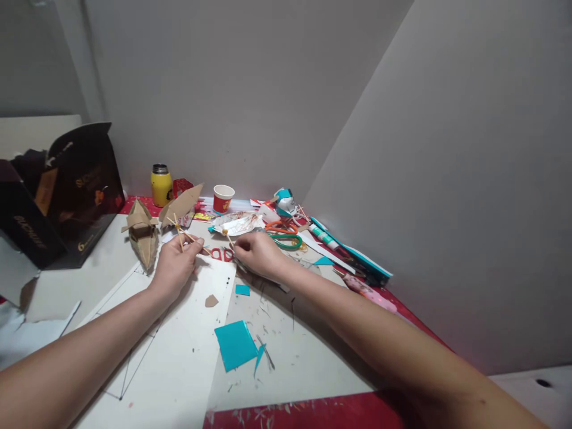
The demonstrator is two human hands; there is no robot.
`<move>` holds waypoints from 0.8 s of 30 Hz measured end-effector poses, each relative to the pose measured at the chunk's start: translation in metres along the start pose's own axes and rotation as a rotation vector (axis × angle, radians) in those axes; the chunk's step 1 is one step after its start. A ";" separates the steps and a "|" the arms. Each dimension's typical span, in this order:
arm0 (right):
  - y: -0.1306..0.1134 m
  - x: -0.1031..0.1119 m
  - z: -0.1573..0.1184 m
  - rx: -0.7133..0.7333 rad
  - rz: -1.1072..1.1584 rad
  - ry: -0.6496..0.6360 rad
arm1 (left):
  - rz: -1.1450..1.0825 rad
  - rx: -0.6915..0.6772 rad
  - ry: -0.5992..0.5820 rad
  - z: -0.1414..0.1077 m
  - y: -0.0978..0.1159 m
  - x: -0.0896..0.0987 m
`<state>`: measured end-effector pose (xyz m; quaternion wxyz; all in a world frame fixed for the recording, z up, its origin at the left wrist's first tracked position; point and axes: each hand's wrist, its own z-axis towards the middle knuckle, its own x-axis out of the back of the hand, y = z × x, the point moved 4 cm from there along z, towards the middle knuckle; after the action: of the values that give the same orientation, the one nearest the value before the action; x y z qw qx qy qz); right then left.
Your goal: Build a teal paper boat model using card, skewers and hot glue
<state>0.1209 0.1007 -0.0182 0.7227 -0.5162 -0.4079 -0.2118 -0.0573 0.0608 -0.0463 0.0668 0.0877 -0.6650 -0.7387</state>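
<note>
Over the white sheet, my left hand [175,265] pinches a small bundle of crossed thin wooden sticks [179,228], joined near the top by something yellowish. My right hand [258,252] is closed on another thin stick [230,240] with a yellow-brown blob at its upper end. Between the hands lie the red handles of a pair of scissors [222,254]. A folded cardboard boat [143,238] rests left of my left hand, and a second cardboard piece [182,204] stands behind it. Under my hands, the white sheet [183,345] bears ruled lines and dots.
A black box [84,196] stands at left, near a yellow jar [161,185] and a paper cup [222,198]. Green-handled scissors [288,241], a glue tube [325,234] and scraps crowd the right edge. A turquoise square [236,345] lies in front. Grey walls enclose the back and right.
</note>
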 end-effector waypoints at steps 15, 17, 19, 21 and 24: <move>0.014 0.012 -0.035 -0.170 0.979 -0.384 | -0.143 0.090 -0.306 -0.022 0.017 -0.022; 0.011 0.009 -0.034 -0.157 1.019 -0.399 | -0.152 0.110 -0.351 -0.025 0.015 -0.025; 0.009 0.005 -0.031 -0.140 1.045 -0.407 | -0.152 0.127 -0.377 -0.025 0.013 -0.026; 0.007 0.001 -0.028 -0.124 1.056 -0.413 | -0.145 0.138 -0.385 -0.025 0.013 -0.027; 0.004 -0.004 -0.024 -0.109 1.043 -0.434 | -0.139 0.150 -0.367 -0.024 0.014 -0.025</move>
<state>0.1299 0.0797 -0.0271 0.6035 -0.7178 -0.2264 0.2634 -0.0285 0.0418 -0.0341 -0.1135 0.0021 -0.7114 -0.6936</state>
